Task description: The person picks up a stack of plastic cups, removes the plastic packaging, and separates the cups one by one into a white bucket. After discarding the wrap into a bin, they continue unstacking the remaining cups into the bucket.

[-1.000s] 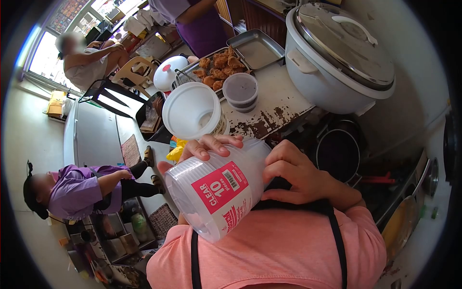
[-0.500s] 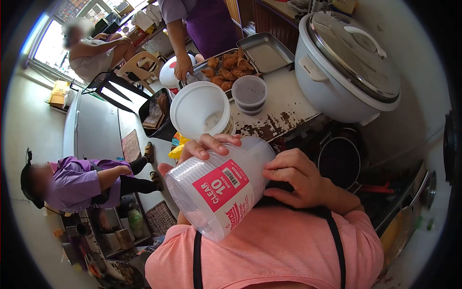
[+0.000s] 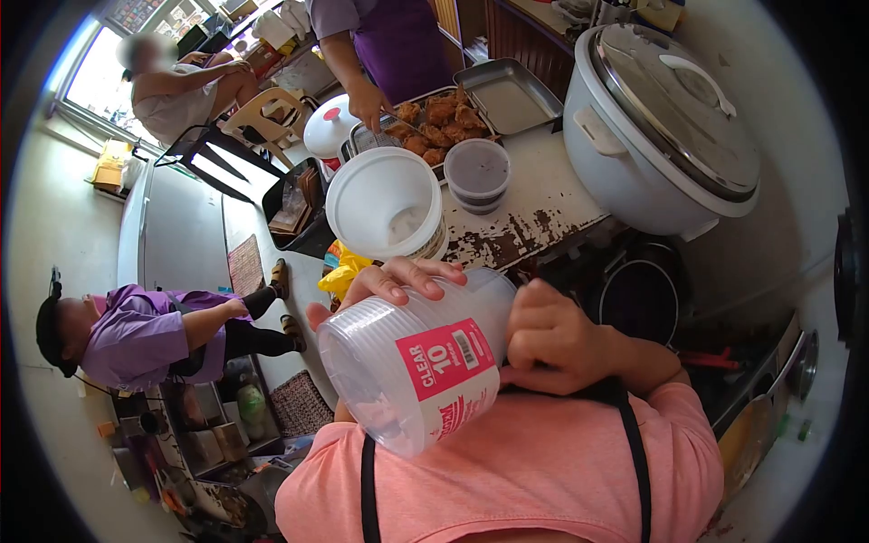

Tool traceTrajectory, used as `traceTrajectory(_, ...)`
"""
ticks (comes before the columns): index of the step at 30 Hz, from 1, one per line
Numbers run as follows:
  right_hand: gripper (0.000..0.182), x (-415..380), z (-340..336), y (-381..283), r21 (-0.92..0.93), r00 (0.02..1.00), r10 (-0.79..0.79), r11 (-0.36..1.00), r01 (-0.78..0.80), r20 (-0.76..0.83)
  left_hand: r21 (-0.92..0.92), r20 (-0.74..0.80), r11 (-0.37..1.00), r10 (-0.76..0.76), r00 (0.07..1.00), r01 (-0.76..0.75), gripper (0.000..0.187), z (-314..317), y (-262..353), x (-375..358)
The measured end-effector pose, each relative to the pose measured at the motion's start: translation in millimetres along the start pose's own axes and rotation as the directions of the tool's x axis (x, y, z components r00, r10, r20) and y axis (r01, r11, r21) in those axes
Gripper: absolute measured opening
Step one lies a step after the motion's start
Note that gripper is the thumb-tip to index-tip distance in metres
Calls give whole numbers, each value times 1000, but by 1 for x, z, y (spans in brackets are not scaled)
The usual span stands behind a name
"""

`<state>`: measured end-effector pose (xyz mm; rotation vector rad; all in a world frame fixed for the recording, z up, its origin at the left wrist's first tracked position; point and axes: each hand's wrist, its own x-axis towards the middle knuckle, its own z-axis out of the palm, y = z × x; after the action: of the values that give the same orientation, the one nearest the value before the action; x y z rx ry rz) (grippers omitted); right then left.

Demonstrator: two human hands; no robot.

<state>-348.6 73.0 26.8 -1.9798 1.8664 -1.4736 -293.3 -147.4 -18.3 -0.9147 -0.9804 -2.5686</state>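
A stack of clear plastic tubs [image 3: 389, 362] lies tilted across my chest, wrapped in a clear plastic wrapper with a pink label [image 3: 444, 359] reading "CLEAR 10 pieces". My left hand [image 3: 398, 281] grips the stack from above, its fingers curved over the side. At the stack's right end my right hand [image 3: 557, 339] is closed, fingers curled in a pinch at the edge of the wrapper; its fingertips are partly hidden. Just beyond the stack stand a white bucket [image 3: 376, 204] and a lidded clear tub with dark contents [image 3: 477, 172].
A co-worker's hand [image 3: 369, 101] holds tongs at a tray of fried chicken [image 3: 434, 127]. An empty metal tray [image 3: 516, 95] sits behind it. A large rice cooker [image 3: 625, 136] stands at right, above a dark pot [image 3: 638, 294]. Another person [image 3: 163, 330] stands at left.
My right hand's fingers have curled from lying spread against the stack's end into a tight pinch. The stack has turned slightly, shifting its label right. The co-worker's tongs have reached the chicken.
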Motion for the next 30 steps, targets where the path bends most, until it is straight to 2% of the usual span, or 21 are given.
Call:
traceTrajectory(3, 25, 0, -1, -5, -75, 999, -22, 997, 25, 42, -39, -27, 999, -28, 999, 27, 75, 3, 0, 0)
traceTrajectory(6, 23, 0, 8, -4, 137, 988, 71, 989, -52, -140, -58, -21, 998, -28, 999, 27, 73, 4, 4, 4)
traceTrajectory(9, 21, 5, 1, -14, 248, 978, 182, 957, -151, -104, -49, 35, 999, -20, 999, 22, 70, -1, 3, 5)
traceTrajectory(12, 20, 15, -9, -20, 90, 996, 91, 992, -93, 23, -163, -27, 986, 15, 1000, -19, 68, 7, 3, 5)
traceTrajectory(13, 20, 18, -9, -21, 93, 995, 96, 991, -96, 1, -99, 73, 994, 45, 996, -38, 72, -4, 2, 5)
traceTrajectory(16, 20, 23, -8, -23, 94, 994, 102, 991, -98, -35, -30, 121, 999, -26, 992, 30, 83, -7, 13, 8)
traceTrajectory(18, 21, 21, -8, -23, 89, 995, 99, 991, -96, -28, -111, 131, 994, 10, 991, 4, 87, 2, 17, 16)
traceTrajectory(19, 22, 17, -4, -25, 246, 977, 204, 952, -183, -63, -113, 151, 993, 33, 988, -16, 87, -4, 14, 17)
traceTrajectory(21, 24, 10, 5, -29, 538, 903, 423, 780, -319, -77, -124, 155, 992, 31, 987, -11, 88, -7, 10, 15)
traceTrajectory(24, 26, 19, -15, -28, 402, 931, 359, 845, -353, 62, -151, 127, 987, -30, 991, 49, 86, -6, 9, 11)
traceTrajectory(27, 25, 27, -28, -34, 297, 952, 245, 909, -291, 183, -184, 146, 980, -54, 988, 81, 84, -7, 10, 14)
traceTrajectory(30, 25, 25, -28, -34, 122, 991, 31, 991, -47, 130, -172, 141, 976, -107, 984, 131, 81, -6, 13, 15)
